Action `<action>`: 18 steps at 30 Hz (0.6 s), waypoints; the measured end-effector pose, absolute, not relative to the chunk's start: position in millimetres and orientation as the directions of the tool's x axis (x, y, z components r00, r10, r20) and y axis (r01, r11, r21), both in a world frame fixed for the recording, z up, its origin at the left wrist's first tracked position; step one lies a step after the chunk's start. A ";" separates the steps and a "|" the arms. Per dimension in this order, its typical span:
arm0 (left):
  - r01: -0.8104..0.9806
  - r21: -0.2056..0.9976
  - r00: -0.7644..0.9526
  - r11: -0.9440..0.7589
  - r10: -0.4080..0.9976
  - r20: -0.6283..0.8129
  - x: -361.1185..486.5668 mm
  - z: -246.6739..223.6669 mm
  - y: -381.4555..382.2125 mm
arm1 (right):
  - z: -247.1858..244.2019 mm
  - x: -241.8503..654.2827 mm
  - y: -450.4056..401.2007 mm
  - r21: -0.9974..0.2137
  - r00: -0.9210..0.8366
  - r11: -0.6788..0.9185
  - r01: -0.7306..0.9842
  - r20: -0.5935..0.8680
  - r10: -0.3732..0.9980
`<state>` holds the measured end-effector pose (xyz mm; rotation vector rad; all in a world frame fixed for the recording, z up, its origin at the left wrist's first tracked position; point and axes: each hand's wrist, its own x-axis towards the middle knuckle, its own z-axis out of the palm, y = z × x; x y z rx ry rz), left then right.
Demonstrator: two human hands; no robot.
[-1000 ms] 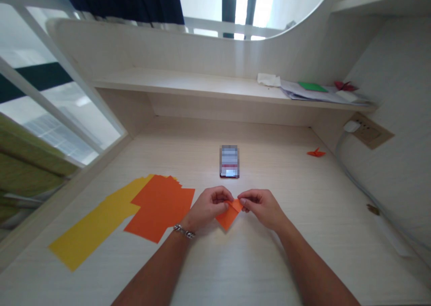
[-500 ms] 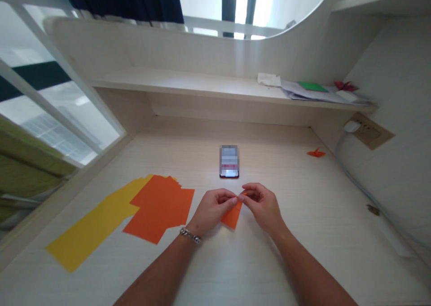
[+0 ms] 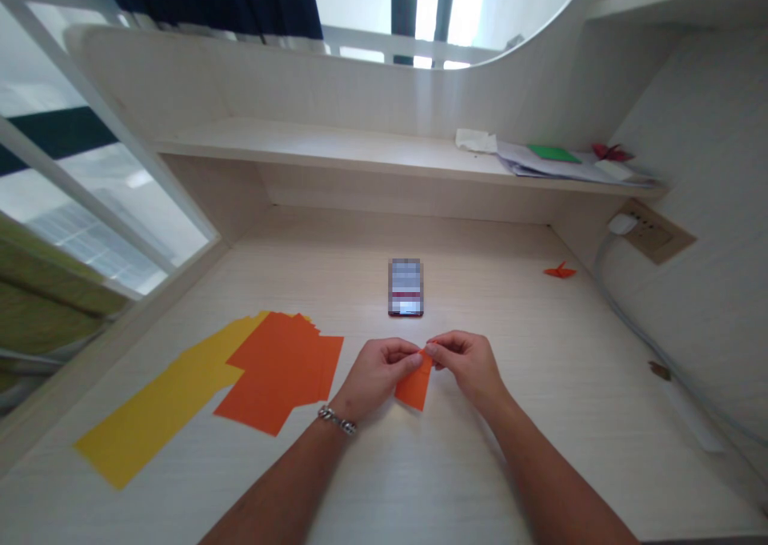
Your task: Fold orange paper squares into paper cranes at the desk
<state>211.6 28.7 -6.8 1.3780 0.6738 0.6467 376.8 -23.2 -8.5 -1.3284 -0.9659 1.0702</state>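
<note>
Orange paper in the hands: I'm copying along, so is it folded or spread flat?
Folded. The orange paper is a small piece pinched between the left hand and right hand, smaller than the flat orange sheets nearby.

A pale wood-grain desk (image 3: 600,353) is carrying a fanned stack of orange paper sheets (image 3: 279,373), which is overlapping a long spread of yellow paper (image 3: 162,401) on the left. A phone (image 3: 406,287) is lying face up near the back (its screen is blurred), and a small orange paper crane (image 3: 560,270) is sitting off to the right.
</note>
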 end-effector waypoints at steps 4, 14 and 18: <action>0.021 0.998 0.661 0.057 0.748 -0.057 210.8 -6.9 28.8 | -6.3 378.9 -23.4 -0.994 0.230 -0.073 -0.084 -0.090 0.969; 0.053 0.995 0.655 0.088 0.749 -0.101 211.1 -8.5 29.8 | -7.1 380.3 -23.7 -0.986 0.214 -0.131 -0.107 -0.151 0.965; 0.041 0.992 0.654 0.121 0.747 -0.118 210.8 -9.3 30.0 | -8.0 378.3 -23.3 -0.985 0.216 -0.134 -0.109 -0.155 0.964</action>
